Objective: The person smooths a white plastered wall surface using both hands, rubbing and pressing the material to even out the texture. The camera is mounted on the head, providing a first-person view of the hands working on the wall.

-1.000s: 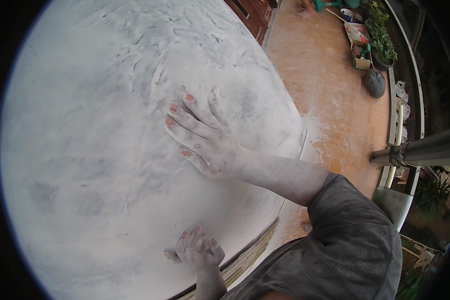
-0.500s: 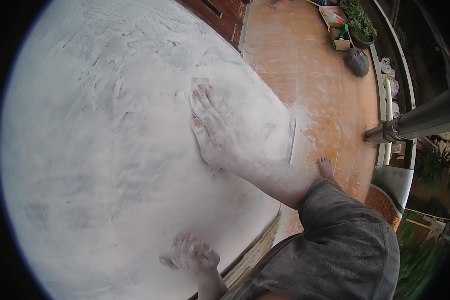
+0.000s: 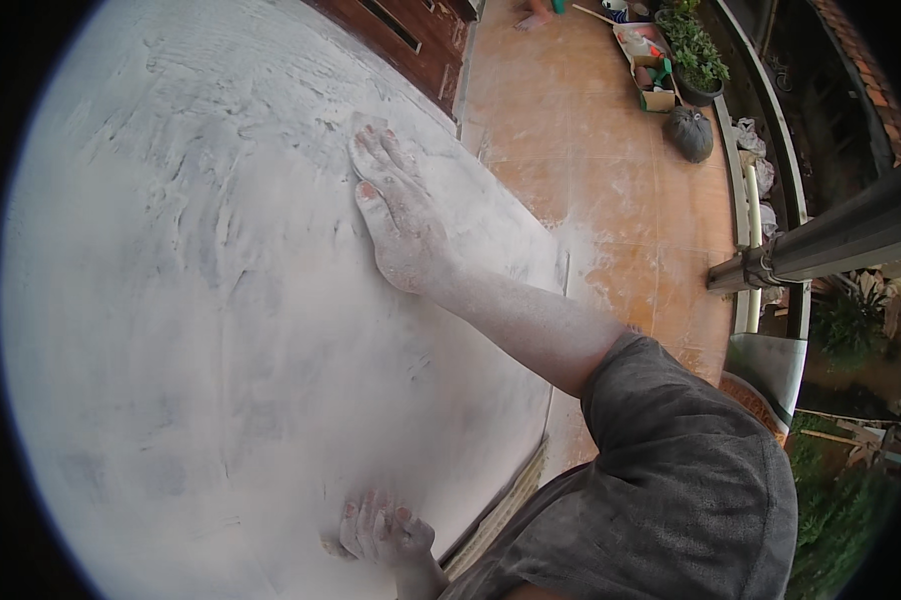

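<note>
A broad white, dusty wall surface point(image 3: 241, 390) fills the left and middle of the view, with rough smears across its upper part. My right hand point(image 3: 401, 225) is coated in white powder and presses flat against it, fingers close together. Under those fingers is a thin pale sheet that looks like sandpaper point(image 3: 371, 121); only its end shows past the fingertips. Lower down, my left hand point(image 3: 386, 530) is half closed near the same surface, its fingers curled. A small greyish edge point(image 3: 334, 546) shows beside them, but dust haze blurs what it is.
Orange floor tiles point(image 3: 611, 180) dusted with white run along the right. A dark brown door point(image 3: 411, 45) is at the top. Beyond stand an open box of things point(image 3: 656, 98), a potted plant point(image 3: 701, 60), a dark tied bag point(image 3: 689, 134) and a post point(image 3: 831, 240).
My right hand has slid up and slightly left along the white surface with the sheet. The view has shifted, and the bare foot on the tiles is now almost wholly hidden behind my arm.
</note>
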Available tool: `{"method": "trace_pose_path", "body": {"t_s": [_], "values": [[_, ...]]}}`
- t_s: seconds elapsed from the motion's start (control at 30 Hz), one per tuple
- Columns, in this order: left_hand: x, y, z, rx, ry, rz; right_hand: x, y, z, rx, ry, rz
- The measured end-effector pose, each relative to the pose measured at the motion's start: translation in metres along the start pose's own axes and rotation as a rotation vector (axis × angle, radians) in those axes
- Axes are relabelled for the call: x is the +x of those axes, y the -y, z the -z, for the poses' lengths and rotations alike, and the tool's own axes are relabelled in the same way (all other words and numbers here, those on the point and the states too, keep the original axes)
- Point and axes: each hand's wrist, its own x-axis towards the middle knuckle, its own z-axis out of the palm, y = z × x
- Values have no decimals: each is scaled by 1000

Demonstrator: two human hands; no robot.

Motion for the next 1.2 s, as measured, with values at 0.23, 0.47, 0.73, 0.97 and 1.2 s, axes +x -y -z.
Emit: {"method": "trace_pose_path", "body": {"t_s": [0.23, 0.47, 0.73, 0.97, 1.2], "values": [[-2, 0, -2, 151, -93, 0, -42, -83, 19, 67, -92, -427], [9, -8, -10, 240, -135, 113, 61, 53, 8, 182, 125, 139], [25, -16, -17, 240, -194, 172, -17, -61, 53, 88, 74, -1146], [39, -25, -22, 432, -226, 198, 57, -29, 59, -258, 346, -40], [29, -19, -23, 355, -213, 197, -108, -205, 131, -947, 1211, -634]]}}
